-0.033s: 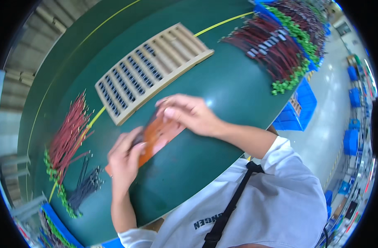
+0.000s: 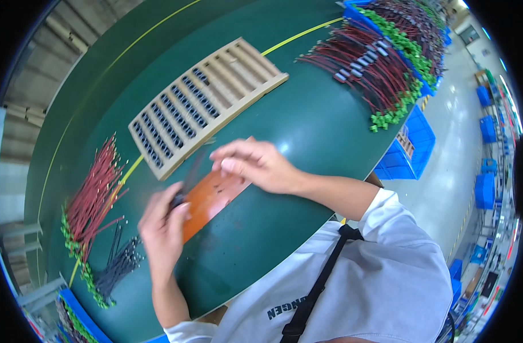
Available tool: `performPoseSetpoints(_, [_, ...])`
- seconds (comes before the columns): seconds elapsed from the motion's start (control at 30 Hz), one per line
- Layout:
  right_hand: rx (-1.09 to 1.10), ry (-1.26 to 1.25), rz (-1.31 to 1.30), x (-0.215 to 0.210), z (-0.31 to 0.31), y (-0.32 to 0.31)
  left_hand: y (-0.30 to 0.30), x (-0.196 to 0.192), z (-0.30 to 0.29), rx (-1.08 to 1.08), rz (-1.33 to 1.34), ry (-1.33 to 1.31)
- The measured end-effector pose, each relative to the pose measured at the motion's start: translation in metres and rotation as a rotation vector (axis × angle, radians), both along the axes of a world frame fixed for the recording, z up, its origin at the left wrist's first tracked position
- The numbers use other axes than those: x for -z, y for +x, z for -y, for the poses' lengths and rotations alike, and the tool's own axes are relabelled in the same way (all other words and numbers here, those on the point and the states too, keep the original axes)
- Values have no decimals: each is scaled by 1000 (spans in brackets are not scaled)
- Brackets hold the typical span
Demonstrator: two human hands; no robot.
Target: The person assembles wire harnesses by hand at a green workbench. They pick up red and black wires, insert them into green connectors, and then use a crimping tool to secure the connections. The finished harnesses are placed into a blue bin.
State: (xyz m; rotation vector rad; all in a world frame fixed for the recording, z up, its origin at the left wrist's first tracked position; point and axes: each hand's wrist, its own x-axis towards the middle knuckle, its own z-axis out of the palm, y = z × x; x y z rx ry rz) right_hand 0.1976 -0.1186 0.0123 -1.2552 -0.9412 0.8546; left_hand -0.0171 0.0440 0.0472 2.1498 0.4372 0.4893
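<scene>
- Head view, left hand: the left hand point(image 2: 163, 228) rises from the lower edge, its thumb and fingers closed around a small dark piece point(image 2: 178, 199); motion blurs the fingers.
- Head view, right hand: the right hand point(image 2: 264, 167) enters from the right, palm turned inward, fingers curled and thumb near the index finger; whether it grips anything cannot be told.
- Head view, edges and room: the curved near edge of the green worktop point(image 2: 313, 128) passes below the forearms. Green surface shows between the right hand and the red wires point(image 2: 381, 80) at upper right. Beyond the hands stands the slotted wooden tray point(image 2: 221, 123), its near rim close to the fingertips.
- Head view, position of the piece: it sits at the left fingertips, over the left part of an orange strip point(image 2: 203, 207); a blurred dark streak extends from it toward the right fingertips.
</scene>
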Motion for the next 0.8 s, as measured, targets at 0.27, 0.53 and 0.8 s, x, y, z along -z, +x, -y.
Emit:
performPoseSetpoints(0.27, [-115,219,183,-23,6,-30,-13,-58,29,-96,426,-475])
performPoseSetpoints(0.53, [-326,-81,12,-35,32,-41,13,-5,55,128,343,-558])
performPoseSetpoints(0.8, [-261,-543,147,-94,125,74,14,27,80,181,77,-178])
